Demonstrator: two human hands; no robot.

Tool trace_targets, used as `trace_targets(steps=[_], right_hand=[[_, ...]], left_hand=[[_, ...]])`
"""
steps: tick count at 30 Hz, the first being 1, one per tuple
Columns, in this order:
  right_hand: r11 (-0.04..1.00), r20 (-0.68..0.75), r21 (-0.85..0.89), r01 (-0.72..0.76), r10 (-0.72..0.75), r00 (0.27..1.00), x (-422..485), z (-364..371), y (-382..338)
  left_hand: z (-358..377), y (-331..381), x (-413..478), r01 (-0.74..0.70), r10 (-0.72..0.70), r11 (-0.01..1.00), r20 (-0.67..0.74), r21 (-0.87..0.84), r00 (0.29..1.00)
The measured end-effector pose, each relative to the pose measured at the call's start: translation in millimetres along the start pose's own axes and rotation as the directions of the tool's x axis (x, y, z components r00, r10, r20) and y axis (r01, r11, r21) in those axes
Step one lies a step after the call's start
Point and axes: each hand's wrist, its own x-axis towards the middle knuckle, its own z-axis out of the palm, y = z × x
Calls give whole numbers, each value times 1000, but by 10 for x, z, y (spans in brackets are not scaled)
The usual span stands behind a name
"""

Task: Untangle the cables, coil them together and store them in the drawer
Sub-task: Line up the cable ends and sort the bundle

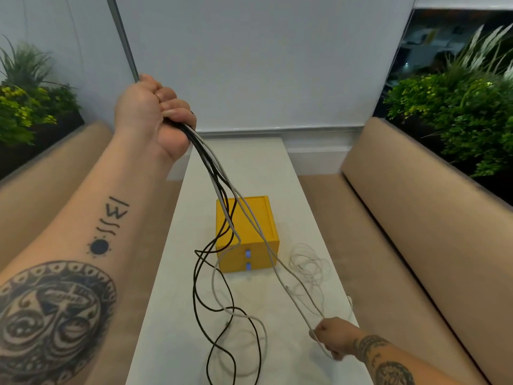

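"Where are the cables?"

"Mostly up in the air. The left hand (pixel 155 112) is held up high. Its grip is tight round a bunch of cables (pixel 211 168), black ones and pale ones together."

"Do they hang down?"

"Yes. They fall from the fist to the white tabletop (pixel 172 315). A black cable (pixel 195 287) makes big loose loops there. A grey cable (pixel 213 276) loops along with it and crosses it."

"And the other hand?"

"The right hand (pixel 331 339) is down low, near the front right edge of the tabletop. Its grip pinches a white cable (pixel 291 293). That one runs in a straight slanted line up to the left hand."

"Where is the drawer?"

"A yellow box (pixel 247 218) sits in the middle of the tabletop. It has a top drawer (pixel 236 252) and a bottom drawer (pixel 236 265), each with a small blue handle (pixel 248 254). Both are closed. Some of the cables hang in front of the box."

"Anything else on there?"

"A thin pale wire (pixel 308 270) lies in a loose, messy ring just to the right of the box."

"What is around it all?"

"A tan bench (pixel 402 218) runs along each side, with green plants (pixel 458 112) behind."
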Motion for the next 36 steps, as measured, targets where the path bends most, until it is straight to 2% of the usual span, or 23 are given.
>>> trace_targets(steps=[5, 7, 9, 12, 14, 16, 17, 18, 19, 20, 21, 22, 24, 25, 26, 28, 30, 33, 36], right_hand=[[947, 44, -302, -109, 128, 991, -165, 16, 211], [922, 6, -358, -148, 160, 987, -260, 65, 244], [916, -3, -383, -123, 132, 991, -331, 111, 253], [936, 102, -346, -69, 110, 989, -373, 47, 222], [947, 168, -299, -114, 170, 971, -414, -133, 97], [969, 201, -154, -195, 224, 954, -334, -348, -63], [983, 191, -40, -180, 185, 964, -279, -464, -182], [988, 169, 135, -73, 50, 984, -238, -559, -350], [937, 135, 339, 86, -139, 981, -260, -644, -605], [821, 90, 520, 235, -327, 941, -313, -721, -912], [705, 29, 612, 358, -472, 881, -403, -781, -1239], [613, -39, 628, 480, -590, 806, -537, -819, -1591], [500, -156, 493, 712, -755, 637, -793, -830, -2173], [455, -201, 429, 780, -794, 573, -901, -822, -2383], [421, -235, 410, 809, -809, 539, -976, -801, -2524], [399, -301, 382, 834, -799, 520, -1018, -715, -2671], [421, -348, 385, 821, -758, 552, -976, -550, -2665], [433, -406, 434, 790, -689, 601, -804, -349, -2499], [522, -440, 314, 793, -660, 609, -591, -213, -2191]], left_hand=[[33, 159, 26, -13, 16, 997, 35, -82, 999], [41, 246, 44, -32, 38, 993, 44, -111, 998], [54, 281, 47, -35, 41, 992, 51, -119, 998], [88, 202, 24, -6, 12, 995, 61, -103, 998], [110, 111, -4, 19, -13, 996, 71, -85, 997], [132, 14, -39, 43, -38, 997, 78, -59, 996], [145, -31, -53, 51, -48, 998, 79, -42, 996], [160, -72, -66, 56, -54, 998, 80, -25, 995], [172, -113, -74, 59, -59, 998, 80, -6, 995], [180, -152, -80, 62, -63, 998, 78, 10, 995], [179, -196, -80, 67, -69, 997, 75, 25, 995], [174, -241, -76, 74, -76, 997, 70, 37, 995], [132, -341, -62, 76, -78, 996, 44, 53, 996], [97, -390, -51, 71, -72, 996, 24, 56, 997], [57, -428, -36, 64, -65, 996, 4, 54, 998], [-26, -457, 6, 54, -53, 998, -32, 39, 998], [-101, -471, 38, 44, -40, 998, -79, 46, 996], [-212, -583, 48, 44, -17, 987, -174, 152, 985], [-321, -605, 94, 4, 37, 986, -245, 165, 969]])
